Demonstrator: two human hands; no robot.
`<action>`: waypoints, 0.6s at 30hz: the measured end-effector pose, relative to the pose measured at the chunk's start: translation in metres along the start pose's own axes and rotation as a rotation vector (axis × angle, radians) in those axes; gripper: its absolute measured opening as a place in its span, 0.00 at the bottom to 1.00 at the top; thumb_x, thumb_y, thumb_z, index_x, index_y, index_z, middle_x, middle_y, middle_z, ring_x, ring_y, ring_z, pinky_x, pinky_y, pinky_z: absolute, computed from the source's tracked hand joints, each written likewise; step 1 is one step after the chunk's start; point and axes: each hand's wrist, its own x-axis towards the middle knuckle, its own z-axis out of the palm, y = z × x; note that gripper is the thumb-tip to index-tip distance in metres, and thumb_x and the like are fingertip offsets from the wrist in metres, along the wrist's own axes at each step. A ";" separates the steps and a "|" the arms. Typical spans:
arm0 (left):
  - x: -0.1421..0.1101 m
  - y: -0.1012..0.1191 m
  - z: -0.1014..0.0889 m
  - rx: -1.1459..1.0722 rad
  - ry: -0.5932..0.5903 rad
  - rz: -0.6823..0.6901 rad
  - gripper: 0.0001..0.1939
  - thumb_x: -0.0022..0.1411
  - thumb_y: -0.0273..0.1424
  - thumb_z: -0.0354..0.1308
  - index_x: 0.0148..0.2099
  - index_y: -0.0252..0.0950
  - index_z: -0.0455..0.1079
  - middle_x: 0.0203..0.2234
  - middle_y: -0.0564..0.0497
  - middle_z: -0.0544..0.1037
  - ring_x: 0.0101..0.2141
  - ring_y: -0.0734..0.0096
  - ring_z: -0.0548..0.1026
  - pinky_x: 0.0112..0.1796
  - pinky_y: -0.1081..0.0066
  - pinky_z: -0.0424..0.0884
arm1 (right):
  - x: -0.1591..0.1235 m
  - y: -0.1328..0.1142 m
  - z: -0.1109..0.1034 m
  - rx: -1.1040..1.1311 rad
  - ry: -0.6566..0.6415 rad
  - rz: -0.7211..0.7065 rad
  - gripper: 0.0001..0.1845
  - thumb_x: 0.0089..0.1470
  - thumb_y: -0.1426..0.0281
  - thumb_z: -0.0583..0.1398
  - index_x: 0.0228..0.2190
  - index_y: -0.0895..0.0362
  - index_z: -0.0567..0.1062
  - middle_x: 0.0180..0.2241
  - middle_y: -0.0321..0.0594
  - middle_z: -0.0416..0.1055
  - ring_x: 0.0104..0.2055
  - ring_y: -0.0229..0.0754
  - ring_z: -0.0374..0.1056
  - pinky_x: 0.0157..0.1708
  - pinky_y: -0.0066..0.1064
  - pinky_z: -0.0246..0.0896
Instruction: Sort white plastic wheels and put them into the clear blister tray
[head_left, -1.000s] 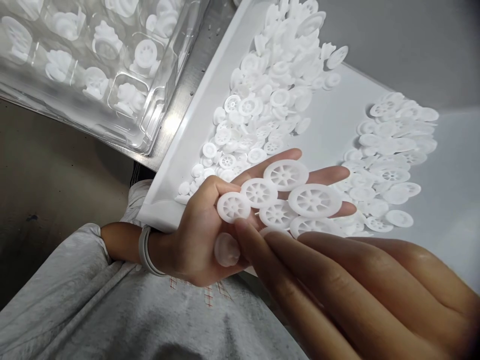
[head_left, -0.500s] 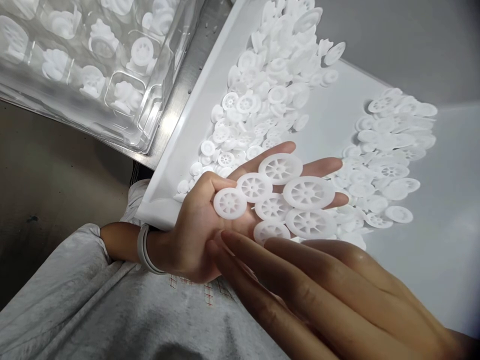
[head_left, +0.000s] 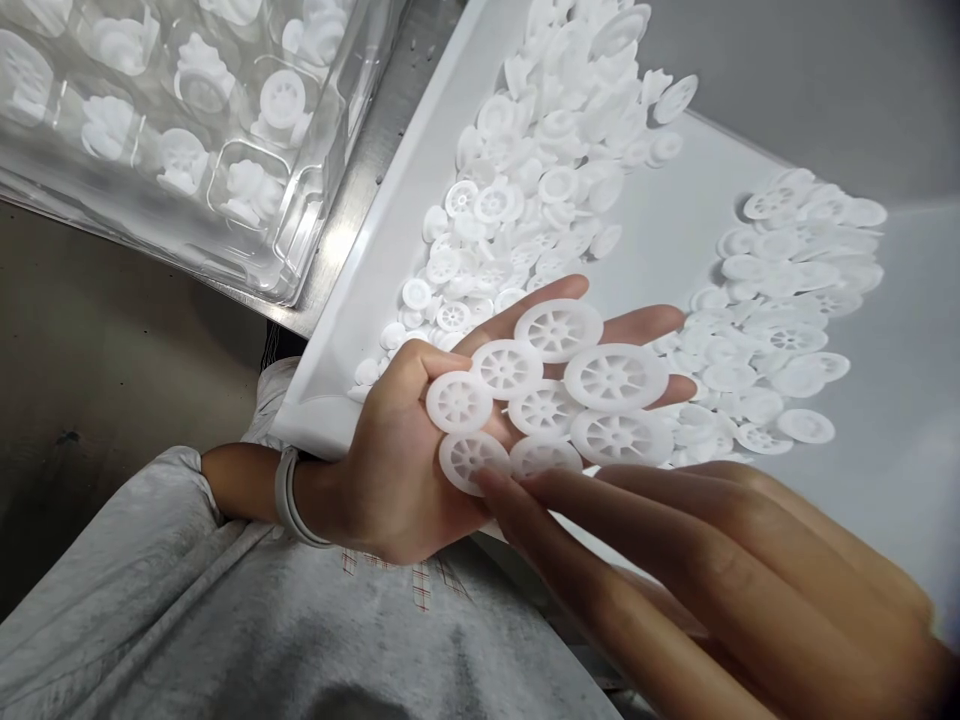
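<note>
My left hand (head_left: 405, 460) is turned palm up, its fingers stretched out to the right. On the palm and fingers lie several white plastic spoked wheels (head_left: 615, 378), flat and partly overlapping. My thumb lies beside the upper left wheels. From the lower right comes my right hand (head_left: 720, 550), back toward me and fingers extended. Its fingertips touch the lower left wheel (head_left: 469, 455) on my palm and partly cover the wheel (head_left: 545, 452) beside it. The thumb of the right hand is mostly hidden.
Behind my hands, a white tray (head_left: 652, 220) holds two heaps of white plastic parts, a long heap (head_left: 555, 130) and a smaller heap of wheels (head_left: 787, 290). At upper left a clear compartmented plastic tray (head_left: 300, 235) contains white parts, beside a metal table edge (head_left: 349, 190).
The right hand has shifted right and slightly back across the left palm. A wheel at the palm's lower left now shows under its fingertips. The left hand has hardly moved.
</note>
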 end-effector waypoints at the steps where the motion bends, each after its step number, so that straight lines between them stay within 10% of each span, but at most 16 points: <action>1: 0.000 0.000 0.001 0.001 0.018 -0.003 0.21 0.62 0.28 0.40 0.48 0.40 0.73 0.42 0.55 0.80 0.43 0.71 0.79 0.50 0.68 0.71 | -0.001 0.002 0.001 -0.043 -0.027 -0.119 0.12 0.64 0.69 0.54 0.34 0.50 0.78 0.35 0.39 0.76 0.33 0.42 0.70 0.21 0.36 0.58; 4: 0.001 0.001 0.002 -0.011 0.066 -0.015 0.22 0.61 0.28 0.39 0.49 0.40 0.72 0.43 0.54 0.79 0.43 0.69 0.78 0.48 0.67 0.72 | -0.003 0.007 0.001 -0.129 -0.087 -0.371 0.14 0.63 0.75 0.52 0.35 0.54 0.76 0.38 0.45 0.74 0.34 0.44 0.68 0.22 0.37 0.57; 10: 0.001 0.000 0.002 -0.010 0.083 0.003 0.22 0.60 0.29 0.40 0.50 0.40 0.70 0.44 0.53 0.78 0.41 0.71 0.79 0.45 0.71 0.74 | -0.010 0.011 -0.002 -0.146 -0.092 -0.373 0.16 0.64 0.72 0.50 0.35 0.51 0.78 0.40 0.45 0.76 0.33 0.42 0.69 0.22 0.37 0.59; 18: 0.002 0.001 0.001 0.090 -0.030 0.031 0.33 0.63 0.29 0.32 0.68 0.41 0.55 0.56 0.49 0.74 0.62 0.56 0.67 0.63 0.51 0.58 | -0.014 0.005 0.001 -0.164 -0.031 -0.290 0.16 0.65 0.70 0.50 0.40 0.51 0.78 0.38 0.44 0.78 0.34 0.47 0.72 0.24 0.41 0.58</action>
